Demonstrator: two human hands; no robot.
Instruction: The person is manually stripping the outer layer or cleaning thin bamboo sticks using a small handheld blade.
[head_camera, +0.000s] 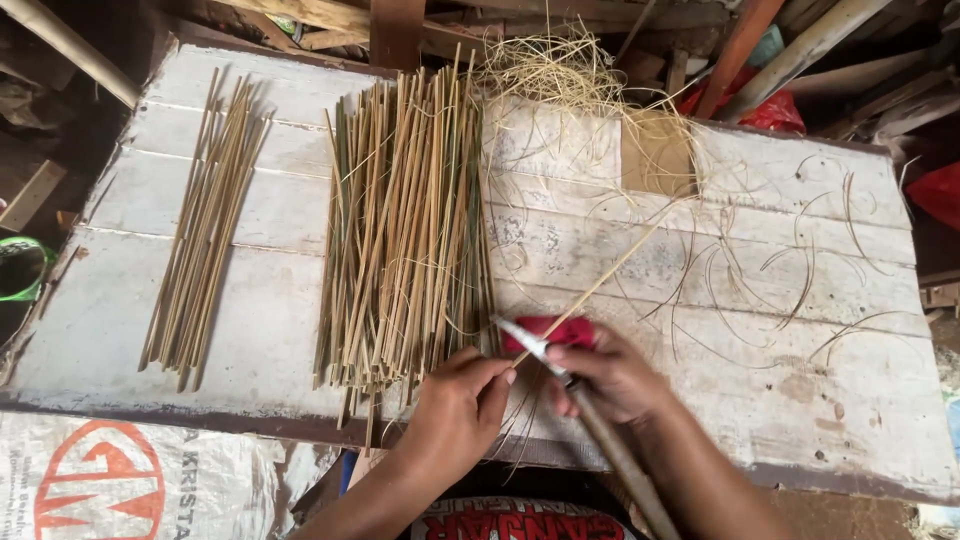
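My right hand (610, 378) grips a knife (535, 345) with a long wooden handle, its blade pointing left over a red cloth pad (565, 330). My left hand (460, 400) pinches the near end of a thin bamboo strip (600, 283) that runs up and to the right, laid against the blade. A large pile of greenish bamboo sticks (405, 230) lies just left of my hands. A smaller, paler bundle of sticks (205, 235) lies further left.
The worn white plank table (820, 400) carries curled shavings (760, 270) on its right half and a tangle of fine fibres (560, 75) at the back. A printed sack (110, 480) hangs at the lower left. Timber and red bags crowd the far edge.
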